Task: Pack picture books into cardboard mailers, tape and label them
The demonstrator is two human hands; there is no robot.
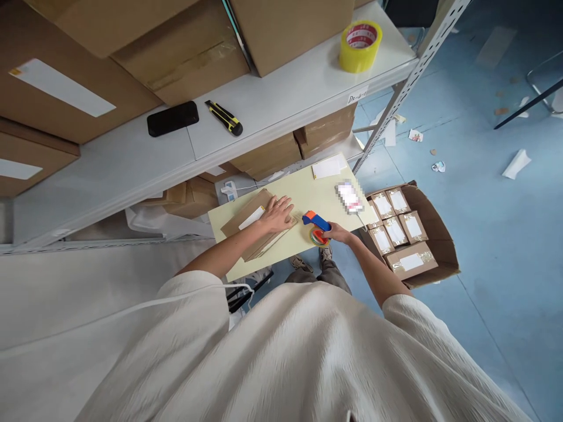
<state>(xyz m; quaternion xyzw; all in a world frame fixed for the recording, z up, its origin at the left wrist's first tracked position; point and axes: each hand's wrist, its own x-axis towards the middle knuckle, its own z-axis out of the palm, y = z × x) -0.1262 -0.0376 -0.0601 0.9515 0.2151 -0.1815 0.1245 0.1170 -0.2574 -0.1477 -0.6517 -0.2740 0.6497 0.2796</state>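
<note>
My left hand [277, 215] lies with fingers stretched out over the right end of a brown cardboard box [246, 220], which has a white label on top. To its right, my right hand [338, 232] is wrapped round a blue and orange tape dispenser [317, 221] with a roll of tape in it. The dispenser is just above the pale yellow table [299, 246], a little apart from the box; I cannot tell whether tape runs between them. A phone [349, 197], blurred out, lies on the table beyond my right hand, and some white labels [328, 166] lie at the far edge.
On the grey shelf [281, 88] ahead are a yellow tape roll [360, 47], a box cutter [224, 118], a black phone [173, 119] and large cartons [185, 58]. An open carton [446, 246] of several small labelled boxes stands right of the table. Paper scraps [516, 164] litter the blue floor.
</note>
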